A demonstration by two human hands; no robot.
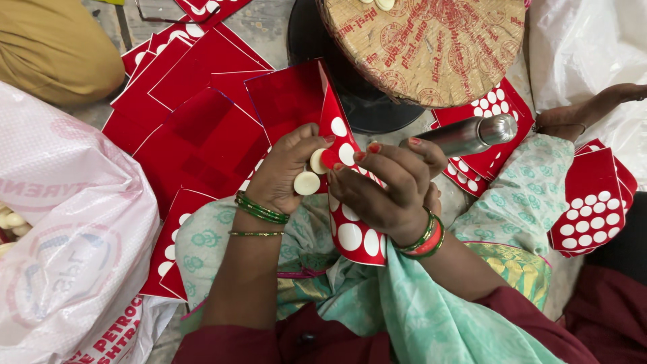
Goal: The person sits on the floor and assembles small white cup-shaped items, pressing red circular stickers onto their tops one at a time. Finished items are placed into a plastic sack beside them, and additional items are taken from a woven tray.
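Head view is looking straight down at a seated person's lap, where both hands are working on a red card (344, 195) studded with white round discs. The left hand (286, 172) is gripping the card's upper edge with thumb and fingers closed narrowly, and it is also pinching two loose white discs (307, 183) against the palm side; how many more it is hiding I cannot tell. The right hand (387, 185) is curling its fingers around the card's middle, covering several discs, while the same hand is tucking a metal cylinder tool (472, 135) under the thumb, so its lower end is staying out of sight. The card is standing nearly on edge, so only a slanted strip of its face is showing. To the far left, a heap of plain red sheets (195, 114) is overlapping on the floor, their far corners cut off by the frame. A round woven board (424, 47) is lying far right, partly cropped. Finished dotted cards (590, 202) are stacking at the right, and a white sack (67, 229) is filling the near left, its contents barely visible.
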